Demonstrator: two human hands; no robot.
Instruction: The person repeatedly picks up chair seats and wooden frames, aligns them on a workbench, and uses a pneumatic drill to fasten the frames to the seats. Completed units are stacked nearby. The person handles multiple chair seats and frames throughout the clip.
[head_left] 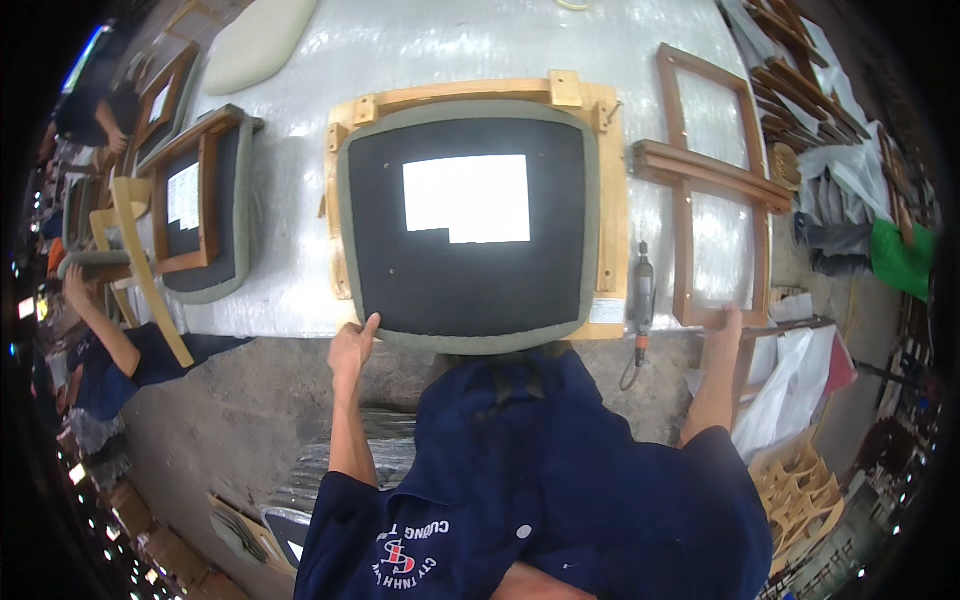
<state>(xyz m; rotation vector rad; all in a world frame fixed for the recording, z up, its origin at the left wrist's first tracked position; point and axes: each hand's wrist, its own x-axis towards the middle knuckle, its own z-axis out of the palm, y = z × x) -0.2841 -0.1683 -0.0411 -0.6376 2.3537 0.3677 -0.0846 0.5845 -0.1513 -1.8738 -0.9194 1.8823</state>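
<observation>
A seat cushion (470, 285) lies underside up in front of me, with a black backing, grey-green edging and a white paper label (465, 195). It rests inside a pale wooden jig (615, 200) with small blocks round its rim. My left hand (350, 352) is closed at the cushion's near left corner, thumb on the edge and fingers partly hidden. To the right, my right hand (726, 328) grips the near end of a brown wooden frame (683, 250), slightly blurred. Brown rails (705, 175) lie across that frame.
A pneumatic screwdriver (644, 290) lies between jig and frame, its hose over the table edge. At left stands another cushion with a brown frame (207, 200), near a co-worker's hand (76, 288). A pale cushion (255, 45) lies at the far left. Wooden parts (800, 80) are stacked at right.
</observation>
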